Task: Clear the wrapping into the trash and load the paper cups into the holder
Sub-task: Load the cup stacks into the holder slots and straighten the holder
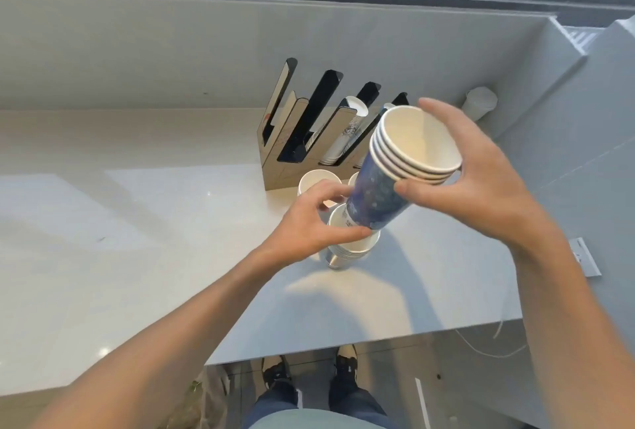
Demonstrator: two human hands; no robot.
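Both hands are on one nested stack of blue cups, held in the air over the worktop. Right hand wraps the rim end, fingers curled round the top rims, thumb over the far side. Left hand pinches the base end between thumb and fingertips.

Key relation: the stack's long axis is tilted, mouth up and to the right toward the camera, base down-left. The holder sits just beyond and left of the stack, slots slanting up and back at a similar lean. Two of its right-hand slots already hold cups; the left ones look empty.

Judgement: the axis is roughly parallel to the slots, so the next move is a shift away and left, base end leading. Left hand is nearer the holder and would guide the base in.

Directly under the held stack another stack of white cups stands on the worktop, with a single cup just behind. Risk of clipping them on the way. No wrapping visible.
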